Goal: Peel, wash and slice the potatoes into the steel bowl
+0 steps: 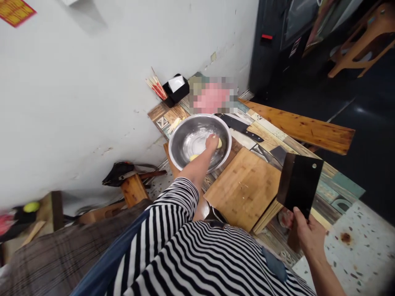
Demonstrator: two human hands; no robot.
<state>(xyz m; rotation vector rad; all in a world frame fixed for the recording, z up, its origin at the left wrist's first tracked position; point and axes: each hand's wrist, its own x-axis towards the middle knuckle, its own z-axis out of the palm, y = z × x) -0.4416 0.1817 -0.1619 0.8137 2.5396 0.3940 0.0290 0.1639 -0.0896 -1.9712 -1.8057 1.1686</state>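
Note:
A steel bowl (175, 142) stands on the patterned table, and my left hand (211, 143) reaches inside it, fingers closed round a pale yellow piece (219, 143). Another yellow piece (194, 157) lies low in the bowl, partly hidden by my forearm. My right hand (308, 230) grips a black cleaver (300, 181) by its handle, blade upright, at the right end of a thick wooden cutting board (243, 185). A few small scraps lie on the board.
A black knife (240, 126) lies behind the board, beside the bowl. Farther back are a black holder (175, 90) with chopsticks (156, 88) and a blurred pink item (211, 98). A wooden bench (302, 125) stands beyond the table; a white wall rises at left.

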